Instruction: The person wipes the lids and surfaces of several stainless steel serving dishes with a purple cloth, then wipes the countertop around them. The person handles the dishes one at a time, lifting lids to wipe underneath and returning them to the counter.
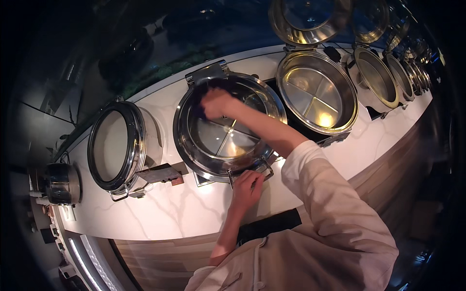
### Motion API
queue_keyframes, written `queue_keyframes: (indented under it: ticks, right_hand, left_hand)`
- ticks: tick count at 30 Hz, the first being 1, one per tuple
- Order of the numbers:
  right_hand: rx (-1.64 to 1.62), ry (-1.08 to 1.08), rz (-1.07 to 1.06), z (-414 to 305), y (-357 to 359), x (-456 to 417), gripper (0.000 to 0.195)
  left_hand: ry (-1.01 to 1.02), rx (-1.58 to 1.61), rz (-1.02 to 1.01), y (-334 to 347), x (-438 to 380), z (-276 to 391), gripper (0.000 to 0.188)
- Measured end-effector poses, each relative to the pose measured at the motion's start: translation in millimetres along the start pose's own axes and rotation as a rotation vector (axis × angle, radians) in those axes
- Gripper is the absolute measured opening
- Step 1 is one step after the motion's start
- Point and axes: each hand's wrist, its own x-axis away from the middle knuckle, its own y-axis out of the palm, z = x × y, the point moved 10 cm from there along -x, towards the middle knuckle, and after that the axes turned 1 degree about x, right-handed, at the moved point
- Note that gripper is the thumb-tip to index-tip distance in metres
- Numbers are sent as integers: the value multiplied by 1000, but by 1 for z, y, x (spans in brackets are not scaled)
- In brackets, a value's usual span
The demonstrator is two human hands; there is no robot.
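Note:
A round chafing dish [182, 145] with a closed glass-and-steel lid stands before me. My right hand [216, 104] presses a dark cloth [204, 89] onto the upper left of that lid, close to its hinge [206, 74]; the cloth is blurred and partly hidden by the hand. At the near side of the dish, my left hand [248, 184] is at the metal lid handle [269, 170], its fingers curled around or against the bar. Through the glass, a cross-shaped divider shows inside the dish.
Another lidded chafing dish [142, 145] stands left, with a metal bracket [160, 174] beside it. To the right, an open dish [351, 98] has its lid [309, 36] raised; several more open ones follow along the marble counter [182, 214]. A dark pot [63, 183] stands far left.

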Motion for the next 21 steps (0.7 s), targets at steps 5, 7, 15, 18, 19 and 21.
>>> queue_keyframes:
  ticks: [5, 7, 15, 18, 19, 21]
  right_hand:
    - [-195, -66, 273, -27, -3, 39, 50]
    - [-152, 174, 446, 36, -14, 12, 45]
    - [-76, 55, 514, -26, 7, 49, 46]
    - [-409, 433, 376, 66, -10, 63, 39]
    - [-345, 422, 556, 108, -1, 66, 36]
    - [-228, 308, 828, 113, 16, 82, 29]
  left_hand:
    - [42, -80, 55, 1, 3, -2, 3]
    - [93, -79, 71, 5, 1, 2, 1]
    - [66, -25, 97, 3, 5, 2, 2]
    - [130, -29, 165, -2, 10, 3, 2]
    - [124, -26, 131, 6, 3, 7, 2]
    - [60, -57, 114, 9, 1, 5, 3]
